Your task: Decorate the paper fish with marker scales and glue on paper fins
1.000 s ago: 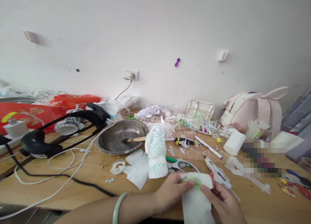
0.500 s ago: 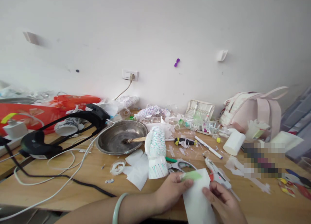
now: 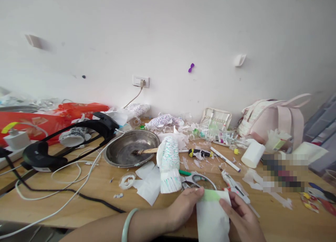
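Observation:
A white sheet of paper (image 3: 212, 221) with a pale green strip (image 3: 210, 195) along its top edge is held upright at the table's front. My left hand (image 3: 183, 207) pinches its upper left corner between thumb and fingers. On the other side, my right hand (image 3: 243, 214) grips the upper right edge, thumb in front and fingers behind. Just beyond them lie scissors (image 3: 194, 179) with grey and green handles. A white fish-shaped paper piece (image 3: 169, 161) with coloured scale lines lies left of the scissors. The white hot glue gun (image 3: 234, 186) rests behind my right hand.
A metal bowl (image 3: 123, 149) with a brush (image 3: 147, 151) stands behind loose paper pieces (image 3: 149, 184). Black headgear (image 3: 44, 156) and white cables (image 3: 86, 180) occupy the left. Toward the right are a marker (image 3: 225, 159), a white roll (image 3: 253, 154) and a pink backpack (image 3: 273, 121).
The green strip, slanted and raised before, now lies level along the paper's top edge. My left thumb has shifted slightly left and up; the paper's top has dropped a little.

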`<state>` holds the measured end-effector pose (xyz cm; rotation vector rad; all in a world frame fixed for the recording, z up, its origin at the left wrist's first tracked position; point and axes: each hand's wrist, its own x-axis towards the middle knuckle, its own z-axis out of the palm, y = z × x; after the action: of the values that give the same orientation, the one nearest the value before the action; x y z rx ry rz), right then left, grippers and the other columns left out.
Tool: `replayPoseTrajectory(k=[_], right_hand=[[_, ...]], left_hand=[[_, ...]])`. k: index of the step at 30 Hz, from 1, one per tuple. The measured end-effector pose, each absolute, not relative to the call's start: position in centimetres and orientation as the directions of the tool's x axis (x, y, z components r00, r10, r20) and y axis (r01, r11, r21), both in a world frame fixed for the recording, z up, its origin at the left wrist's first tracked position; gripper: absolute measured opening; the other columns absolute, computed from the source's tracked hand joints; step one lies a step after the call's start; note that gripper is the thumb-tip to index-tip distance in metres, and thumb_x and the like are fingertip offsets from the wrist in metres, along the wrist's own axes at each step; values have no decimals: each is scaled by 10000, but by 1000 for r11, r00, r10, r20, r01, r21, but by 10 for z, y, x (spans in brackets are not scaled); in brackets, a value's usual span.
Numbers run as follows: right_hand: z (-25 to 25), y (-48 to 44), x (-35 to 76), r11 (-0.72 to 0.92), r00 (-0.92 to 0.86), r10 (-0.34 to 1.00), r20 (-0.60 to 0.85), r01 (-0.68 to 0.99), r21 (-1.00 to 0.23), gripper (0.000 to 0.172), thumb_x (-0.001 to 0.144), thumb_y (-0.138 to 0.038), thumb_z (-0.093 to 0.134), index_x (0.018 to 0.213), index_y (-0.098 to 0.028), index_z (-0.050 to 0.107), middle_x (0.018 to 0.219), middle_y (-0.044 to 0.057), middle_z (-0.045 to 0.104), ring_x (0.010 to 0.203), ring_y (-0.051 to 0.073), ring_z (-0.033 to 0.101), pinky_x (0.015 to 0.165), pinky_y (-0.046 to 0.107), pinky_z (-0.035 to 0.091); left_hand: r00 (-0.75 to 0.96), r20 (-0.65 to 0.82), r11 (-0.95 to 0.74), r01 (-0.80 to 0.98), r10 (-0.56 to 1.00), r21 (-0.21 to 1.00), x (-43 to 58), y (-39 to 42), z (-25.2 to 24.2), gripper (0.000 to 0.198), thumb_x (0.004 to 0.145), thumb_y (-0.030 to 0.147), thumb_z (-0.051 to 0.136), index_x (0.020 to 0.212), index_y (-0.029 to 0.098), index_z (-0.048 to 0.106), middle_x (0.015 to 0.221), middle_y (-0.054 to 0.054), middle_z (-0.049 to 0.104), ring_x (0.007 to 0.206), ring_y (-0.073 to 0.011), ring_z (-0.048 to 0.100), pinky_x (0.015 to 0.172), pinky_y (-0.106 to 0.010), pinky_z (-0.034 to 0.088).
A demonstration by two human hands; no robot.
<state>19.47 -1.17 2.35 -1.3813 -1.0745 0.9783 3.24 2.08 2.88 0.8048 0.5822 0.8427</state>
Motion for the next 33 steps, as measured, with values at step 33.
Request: replayPoseTrajectory(k=[33], right_hand=[[1, -9, 208, 75, 194, 976, 97, 116, -990, 264, 713, -501, 728, 765, -253, 654, 730, -21, 614, 649, 119, 555, 577, 147, 473]], left_hand=[[562, -30, 324, -430, 827, 843, 34, 26, 27, 477, 573, 573, 786, 722, 129, 698, 654, -4, 614, 601, -111, 486, 667, -268, 378]])
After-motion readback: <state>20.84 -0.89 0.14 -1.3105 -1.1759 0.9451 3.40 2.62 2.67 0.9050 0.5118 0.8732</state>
